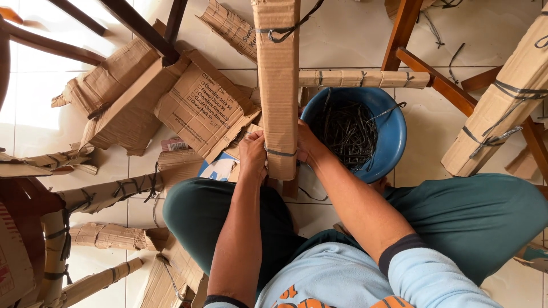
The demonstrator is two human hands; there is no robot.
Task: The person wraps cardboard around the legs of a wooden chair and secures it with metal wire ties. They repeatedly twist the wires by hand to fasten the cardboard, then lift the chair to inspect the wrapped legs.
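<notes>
A person sits cross-legged on a white tiled floor among wooden chair frames, wrapping one chair leg in cardboard. Flattened cardboard box pieces lie spread across the floor's upper left part, one printed panel overlapping another. At the right edge of the floor, a second cardboard-wrapped leg leans at a slant, bound with dark strips. At the left edge, more wrapped chair legs lie and stand, tied the same way.

Directly ahead of the person's knees, the cardboard-wrapped chair leg stands upright, crossed behind by a wrapped horizontal rung. A dark binding strip circles the leg near the cardboard's lower end. Just right of the leg, a blue plastic basin sits on the floor, filled with a tangle of dark strips.

The left hand presses against the leg's left side at the strip, fingers curled around the cardboard. The right hand grips the leg's right side at the same height, fingers closed on it, partly hidden behind the cardboard.
</notes>
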